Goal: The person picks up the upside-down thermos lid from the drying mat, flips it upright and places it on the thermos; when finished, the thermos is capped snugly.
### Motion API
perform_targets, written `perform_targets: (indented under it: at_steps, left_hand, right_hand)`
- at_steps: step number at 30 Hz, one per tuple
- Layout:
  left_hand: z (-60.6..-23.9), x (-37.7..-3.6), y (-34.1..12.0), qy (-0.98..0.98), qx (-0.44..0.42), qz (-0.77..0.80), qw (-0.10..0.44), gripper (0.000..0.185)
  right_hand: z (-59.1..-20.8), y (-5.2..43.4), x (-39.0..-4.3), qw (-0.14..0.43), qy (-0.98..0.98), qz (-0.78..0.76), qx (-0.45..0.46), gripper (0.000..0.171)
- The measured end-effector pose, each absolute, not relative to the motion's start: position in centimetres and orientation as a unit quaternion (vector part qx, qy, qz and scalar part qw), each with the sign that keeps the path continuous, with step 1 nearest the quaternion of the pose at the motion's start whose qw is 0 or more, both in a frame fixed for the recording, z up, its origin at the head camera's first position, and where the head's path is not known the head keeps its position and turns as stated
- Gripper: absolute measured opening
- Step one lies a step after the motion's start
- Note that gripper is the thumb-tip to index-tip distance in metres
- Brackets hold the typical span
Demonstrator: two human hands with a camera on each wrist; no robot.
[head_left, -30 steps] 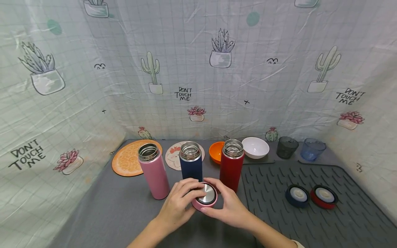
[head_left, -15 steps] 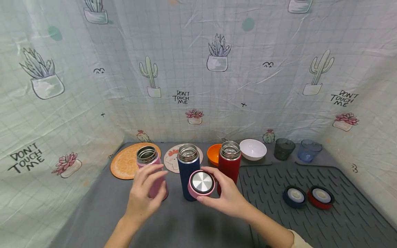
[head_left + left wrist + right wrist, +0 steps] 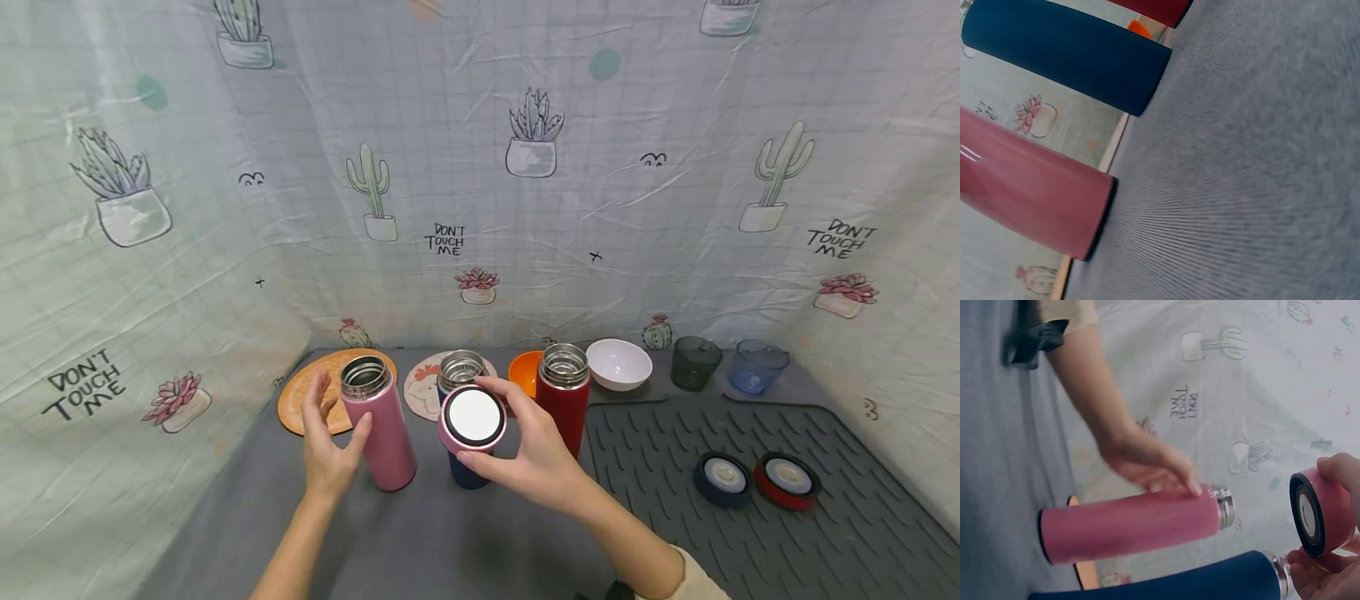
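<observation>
My right hand [image 3: 543,462] pinches a pink bottle lid [image 3: 474,417] between thumb and fingers, in front of the blue thermos [image 3: 467,475]. The lid's shiny round top faces the head camera; its black-rimmed inner side shows in the right wrist view. My left hand [image 3: 330,458] is spread beside the upper part of the pink thermos [image 3: 386,437], thumb toward its front and fingers on its left. That thermos stands upright and uncapped, its steel neck bare. In the left wrist view only the lower part of the pink thermos [image 3: 1035,187] shows.
An uncapped red thermos [image 3: 566,408] stands right of the blue one. A blue lid [image 3: 722,479] and a red lid [image 3: 787,481] lie on a dark drying mat [image 3: 675,533]. Behind are an orange placemat [image 3: 300,400], a round coaster [image 3: 422,392], bowls [image 3: 618,364] and cups [image 3: 696,364].
My left hand has let go of the pink lid and moved left to the pink thermos. My right hand has raised the lid, from low in front to before the blue thermos's upper part.
</observation>
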State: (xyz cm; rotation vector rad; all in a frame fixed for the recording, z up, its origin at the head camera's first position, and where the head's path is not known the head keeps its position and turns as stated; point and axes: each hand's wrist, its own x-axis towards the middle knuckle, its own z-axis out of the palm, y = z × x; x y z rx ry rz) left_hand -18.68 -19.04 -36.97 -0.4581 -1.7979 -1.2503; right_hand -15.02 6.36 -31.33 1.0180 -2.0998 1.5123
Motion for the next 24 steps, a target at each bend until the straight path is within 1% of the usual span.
perform_targets:
  at_steps: [3,5,7,9,12,16,21,24]
  left_hand:
    - [-38.0,-19.0,-19.3,-0.735,-0.167,-0.555,0.353,0.073]
    - [-38.8,-19.4,-19.5,-0.738,-0.169,-0.573,0.314,0.071]
    - [-39.7,-19.9,-19.8,-0.733,-0.176,-0.592,0.285,0.069]
    - [-40.5,-20.6,-20.0,-0.73,-0.185,-0.601,0.267,0.066]
    - [-41.4,-21.2,-20.3,-0.721,-0.199,-0.611,0.257,0.064]
    - [-41.5,-21.0,-20.2,-0.709,-0.229,-0.612,0.267,0.066]
    - [-40.5,-20.2,-19.5,-0.695,-0.247,-0.618,0.274,0.065]
    - [-40.6,-20.4,-19.6,-0.698,-0.247,-0.61,0.282,0.066]
  right_hand:
    - [-30.0,5.5,-14.4,0.171,-0.739,0.542,0.361,0.064]
    - [-29.7,4.9,-14.4,0.161,-0.737,0.55,0.359,0.065]
    - [-29.8,4.2,-14.8,0.154,-0.731,0.561,0.357,0.066]
    - [-30.4,3.5,-15.4,0.155,-0.724,0.567,0.361,0.069]
    - [-31.7,2.2,-16.5,0.189,-0.716,0.548,0.389,0.072]
    - [-32.7,0.7,-17.2,0.237,-0.706,0.506,0.435,0.075]
    - [-32.4,-1.0,-17.7,0.234,-0.705,0.505,0.439,0.075]
    - [-32.1,-2.0,-18.5,0.231,-0.708,0.511,0.43,0.075]
